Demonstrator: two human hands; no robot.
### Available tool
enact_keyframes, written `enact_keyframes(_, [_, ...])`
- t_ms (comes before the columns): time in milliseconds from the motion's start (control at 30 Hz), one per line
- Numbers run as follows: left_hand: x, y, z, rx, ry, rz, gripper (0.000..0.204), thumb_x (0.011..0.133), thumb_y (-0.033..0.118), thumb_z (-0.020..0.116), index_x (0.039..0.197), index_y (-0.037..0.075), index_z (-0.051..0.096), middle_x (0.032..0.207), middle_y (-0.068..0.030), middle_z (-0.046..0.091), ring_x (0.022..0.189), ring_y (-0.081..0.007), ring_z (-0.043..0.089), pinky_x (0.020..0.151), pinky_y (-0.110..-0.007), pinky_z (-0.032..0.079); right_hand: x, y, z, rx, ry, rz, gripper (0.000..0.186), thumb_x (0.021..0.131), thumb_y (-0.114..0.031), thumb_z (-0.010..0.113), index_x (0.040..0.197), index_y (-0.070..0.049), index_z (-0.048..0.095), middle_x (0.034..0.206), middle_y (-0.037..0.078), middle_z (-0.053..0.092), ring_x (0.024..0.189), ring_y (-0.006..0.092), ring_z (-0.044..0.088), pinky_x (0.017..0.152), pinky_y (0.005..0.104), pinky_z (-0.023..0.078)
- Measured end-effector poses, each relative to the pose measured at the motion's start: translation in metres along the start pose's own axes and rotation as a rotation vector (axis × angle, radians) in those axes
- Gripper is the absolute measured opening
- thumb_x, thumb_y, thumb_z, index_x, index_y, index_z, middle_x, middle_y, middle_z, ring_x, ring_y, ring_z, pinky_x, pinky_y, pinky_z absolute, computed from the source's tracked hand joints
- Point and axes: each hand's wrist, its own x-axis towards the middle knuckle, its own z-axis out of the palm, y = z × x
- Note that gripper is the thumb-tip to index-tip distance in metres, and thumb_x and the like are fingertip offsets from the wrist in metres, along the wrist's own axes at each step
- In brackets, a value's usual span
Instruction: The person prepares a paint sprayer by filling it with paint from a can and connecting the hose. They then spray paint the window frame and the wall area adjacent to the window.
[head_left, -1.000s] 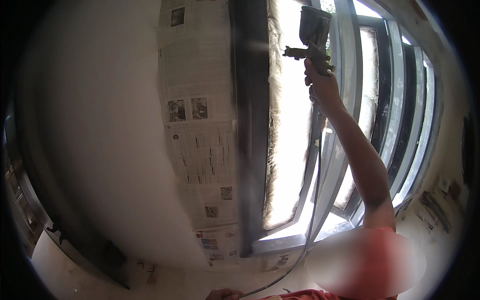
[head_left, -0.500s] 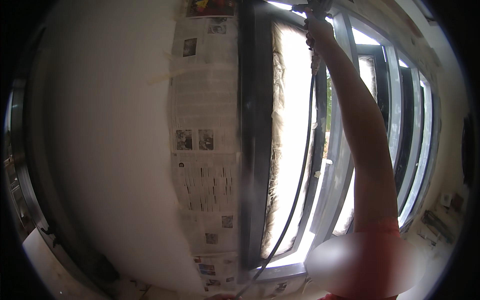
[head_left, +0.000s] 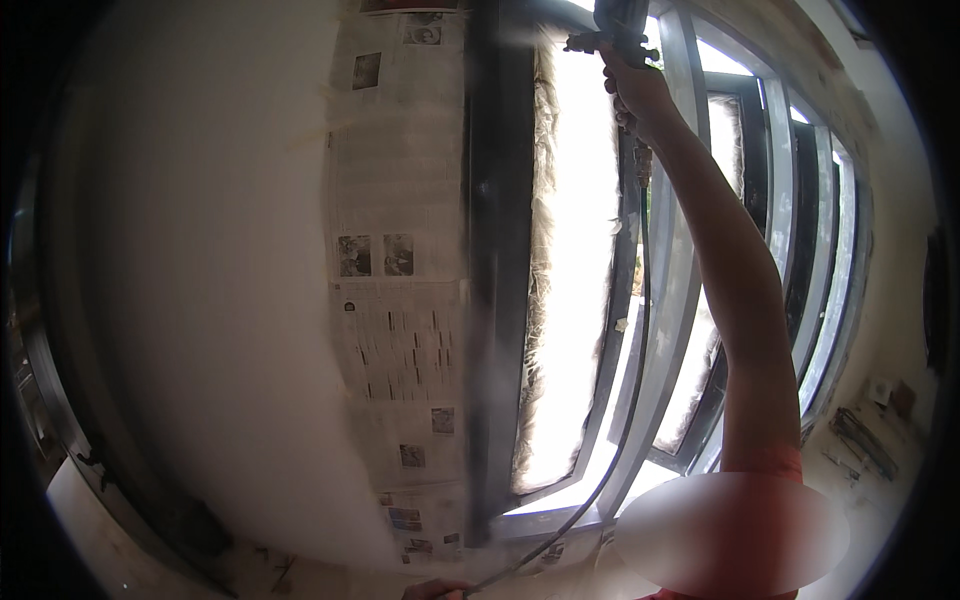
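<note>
High up by the window, my right hand (head_left: 637,95) is wrapped round the handle of a spray gun (head_left: 622,42). Its nozzle points left, at the dark grey window frame (head_left: 497,250), and a faint haze hangs between them. From the handle a thin dark hose (head_left: 641,330) drops and curves to the lower left. At the bottom edge, my left hand (head_left: 432,590) is closed round that hose; only part of this hand shows.
Newspaper sheets (head_left: 400,200) cover the white wall (head_left: 220,250) beside the frame. Clouded plastic film (head_left: 575,250) covers the bright pane. Grey window bars (head_left: 680,250) stand behind my right arm. Tools (head_left: 862,440) lie at the lower right.
The spray gun and my right hand have come slightly lower in the picture. The hose has swung right, and more of my left hand shows at the bottom.
</note>
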Motion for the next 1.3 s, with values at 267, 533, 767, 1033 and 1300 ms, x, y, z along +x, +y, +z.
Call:
enact_keyframes(267, [-0.01, 0.015, 0.008, 0.388, -0.097, -0.262, 0.026, 0.097, 0.017, 0.058, 0.115, 0.002, 0.068, 0.078, -0.0006, 0.063, 0.07, -0.0086, 0.057, 0.064, -0.025, 0.048, -0.163, 0.088, -0.03, -0.148, 0.01, 0.29, 0.038, 0.093, -0.045, 0.064, 0.071, -0.015, 0.054, 0.055, -0.007, 0.047, 0.037, 0.0021, 0.035, 0.035, 0.0222, 0.024])
enact_keyframes(533, [-0.018, 0.003, 0.015, 0.312, -0.228, -0.228, 0.023, 0.094, 0.01, 0.056, 0.112, 0.006, 0.07, 0.086, -0.0031, 0.068, 0.081, -0.0094, 0.062, 0.077, -0.026, 0.051, -0.326, 0.198, -0.046, -0.215, -0.035, 0.553, 0.031, 0.094, -0.037, 0.065, 0.078, -0.01, 0.06, 0.059, -0.005, 0.051, 0.043, 0.0027, 0.042, 0.038, 0.0233, 0.031])
enact_keyframes(767, [-0.027, -0.008, 0.018, 0.277, -0.234, -0.262, 0.022, 0.092, 0.007, 0.057, 0.109, 0.006, 0.071, 0.082, 0.0014, 0.066, 0.07, -0.0041, 0.055, 0.066, -0.023, 0.047, -0.464, 0.249, -0.042, -0.123, -0.097, 0.669, 0.024, 0.096, -0.03, 0.063, 0.098, -0.006, 0.067, 0.066, -0.006, 0.052, 0.06, 0.004, 0.044, 0.054, 0.0252, 0.036])
enact_keyframes(1033, [-0.032, -0.012, 0.025, 0.324, -0.138, -0.383, 0.02, 0.09, 0.007, 0.06, 0.105, 0.006, 0.072, 0.077, 0.0, 0.066, 0.069, -0.005, 0.056, 0.064, -0.023, 0.047, -0.607, 0.322, -0.037, -0.244, -0.116, 0.761, 0.026, 0.093, -0.025, 0.068, 0.106, -0.002, 0.068, 0.071, -0.003, 0.055, 0.063, 0.0048, 0.047, 0.055, 0.0262, 0.04])
enact_keyframes(1300, [-0.036, -0.022, 0.021, 0.333, -0.048, -0.577, 0.021, 0.09, 0.005, 0.058, 0.107, 0.003, 0.07, 0.067, -0.0002, 0.059, 0.061, -0.0058, 0.052, 0.057, -0.024, 0.044, -0.729, 0.381, -0.03, -0.413, -0.21, 0.999, 0.032, 0.088, -0.032, 0.072, 0.1, -0.003, 0.07, 0.077, 0.012, 0.068, 0.072, 0.0204, 0.065, 0.067, 0.034, 0.048])
